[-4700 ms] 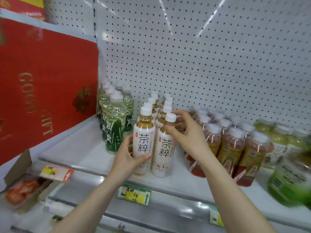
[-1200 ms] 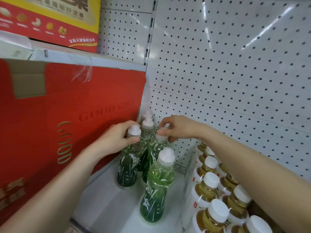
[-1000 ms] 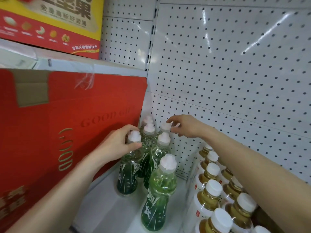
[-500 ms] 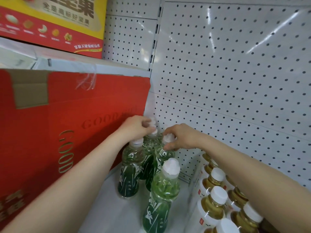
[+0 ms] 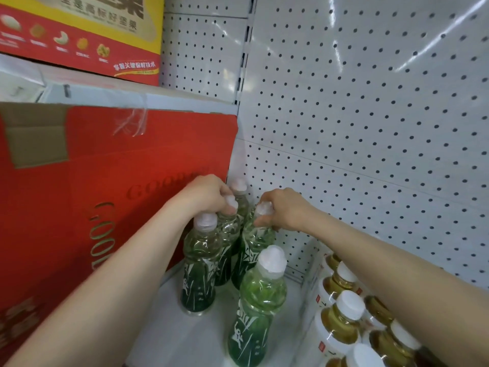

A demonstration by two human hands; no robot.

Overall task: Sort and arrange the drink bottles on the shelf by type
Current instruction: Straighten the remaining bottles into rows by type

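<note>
Two hands grip green bottles at the shelf's (image 5: 164,329) back corner: left hand (image 5: 209,194) fingers around one cap, right hand (image 5: 287,211) fingers pinching another's neck (image 5: 260,215).

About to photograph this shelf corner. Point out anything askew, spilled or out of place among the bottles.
No spill or damage shows. The nearest green bottle stands forward and apart from its group, which the left hand and right hand hold by the caps. The amber tea bottles stand upright.
</note>
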